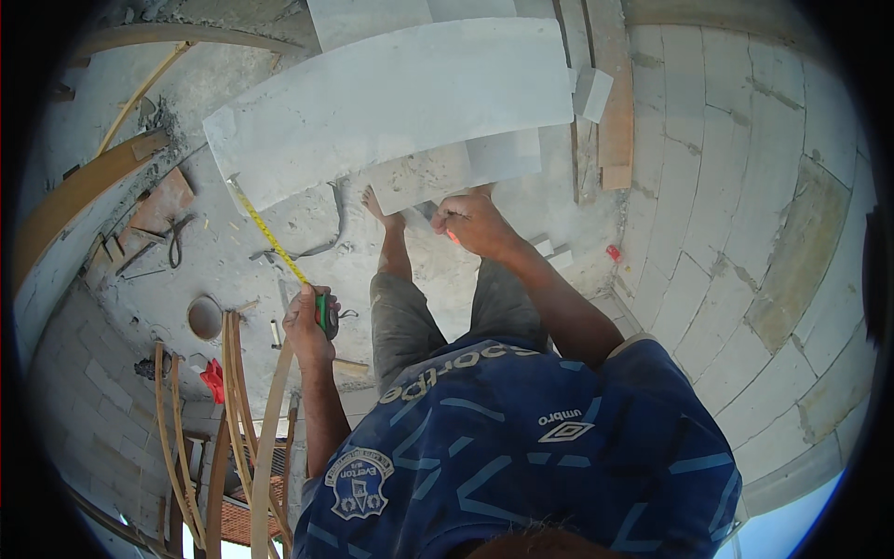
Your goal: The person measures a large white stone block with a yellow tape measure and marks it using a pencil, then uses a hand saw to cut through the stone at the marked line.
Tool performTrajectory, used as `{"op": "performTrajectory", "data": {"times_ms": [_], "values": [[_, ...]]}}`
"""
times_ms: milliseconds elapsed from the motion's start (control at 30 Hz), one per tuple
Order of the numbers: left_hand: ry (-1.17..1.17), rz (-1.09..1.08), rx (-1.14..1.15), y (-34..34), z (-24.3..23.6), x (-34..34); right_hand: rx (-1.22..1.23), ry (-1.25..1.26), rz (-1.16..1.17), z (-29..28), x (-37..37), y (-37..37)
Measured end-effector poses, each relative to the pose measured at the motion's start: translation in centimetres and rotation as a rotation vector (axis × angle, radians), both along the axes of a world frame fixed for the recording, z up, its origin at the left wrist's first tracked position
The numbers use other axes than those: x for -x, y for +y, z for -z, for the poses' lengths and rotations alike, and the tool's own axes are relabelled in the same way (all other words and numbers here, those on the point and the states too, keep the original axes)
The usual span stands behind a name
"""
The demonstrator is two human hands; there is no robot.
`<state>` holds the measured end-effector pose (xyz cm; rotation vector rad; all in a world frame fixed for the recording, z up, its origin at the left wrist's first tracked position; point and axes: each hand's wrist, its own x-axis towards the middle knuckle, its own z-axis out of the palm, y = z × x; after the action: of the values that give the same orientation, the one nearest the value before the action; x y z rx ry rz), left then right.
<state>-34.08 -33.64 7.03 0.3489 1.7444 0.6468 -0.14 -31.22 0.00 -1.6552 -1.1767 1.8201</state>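
My left hand (pixel 307 328) is wrapped round a green and black tape measure (pixel 327 315). Its yellow blade (pixel 267 235) runs out up and to the left, and the tip reaches the left end of a long pale block (pixel 391 107). My right hand (pixel 473 225) is closed on a small tool with an orange part (pixel 453 237); a dark piece shows beside the fingers, but the tool's kind is hidden. That hand is just this side of the long block, over a speckled grey slab (pixel 417 177) and a paler block (pixel 504 156) under it.
Timber planks (pixel 612 93) lie right of the long block, near a pale block wall (pixel 694 158). Small block offcuts (pixel 554 253) rest by my leg. A dark strap (pixel 326 238) lies on the dusty floor. At lower left are a round pipe end (pixel 204 318) and several upright wooden strips (pixel 238 401).
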Motion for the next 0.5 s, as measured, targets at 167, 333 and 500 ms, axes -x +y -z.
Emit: {"op": "performTrajectory", "data": {"times_ms": [167, 333, 500], "values": [[-0.345, -0.213, -0.043, 2.2, -0.5, -7.5, -0.313, 0.035, -0.075, -4.0, 4.0, 4.0], [-0.562, -0.317, -0.04, 1.0, 2.2, -8.0, -0.433, -0.076, -0.218, -5.3, 7.5, 7.0], [-0.405, -0.426, -0.007, -3.4, 2.5, -4.9, -0.236, -0.152, -0.359, -3.9, 9.1, 8.0]]}}
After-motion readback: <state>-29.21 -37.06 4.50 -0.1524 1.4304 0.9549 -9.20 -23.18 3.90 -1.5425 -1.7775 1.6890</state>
